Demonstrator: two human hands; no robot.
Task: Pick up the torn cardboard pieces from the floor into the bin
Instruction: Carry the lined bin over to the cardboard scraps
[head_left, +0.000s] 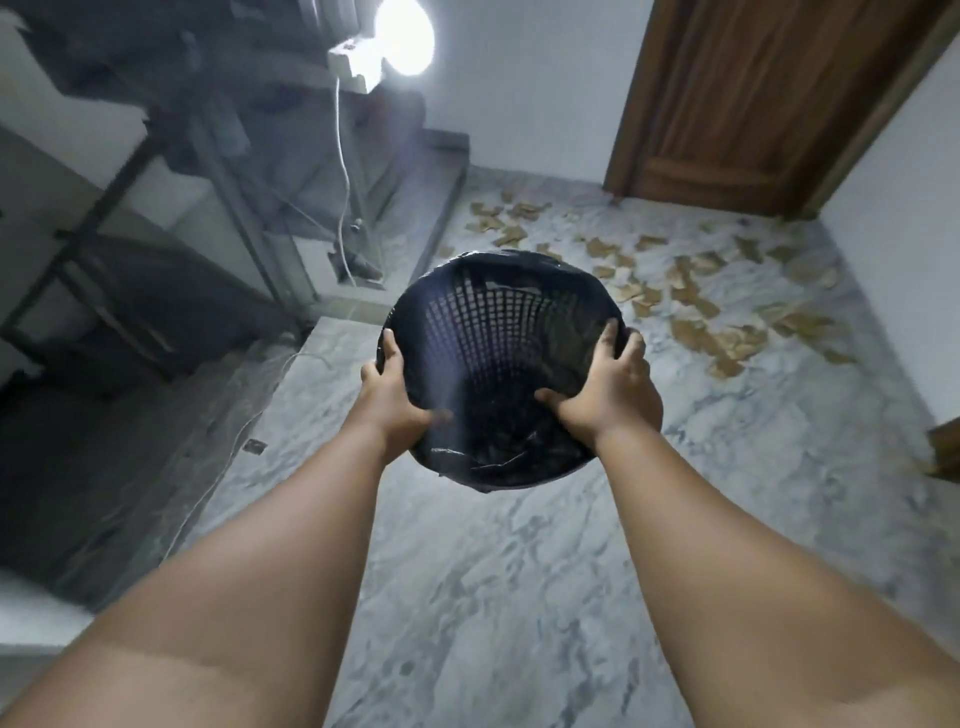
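I hold a black mesh bin (498, 317) lined with a black bag out in front of me, above the marble floor. My left hand (392, 400) grips its rim on the left, and my right hand (608, 387) grips the rim on the right, thumb inside. The inside of the bin looks dark; I see no cardboard in it. Several torn brown cardboard pieces (696, 301) lie scattered on the floor beyond the bin, spreading from the middle toward the right wall and the door.
A wooden door (753, 98) stands at the back right. A staircase with a metal railing (228, 208) and a bright lamp (402, 36) with a hanging white cable fill the left. A white wall (904, 249) bounds the right side.
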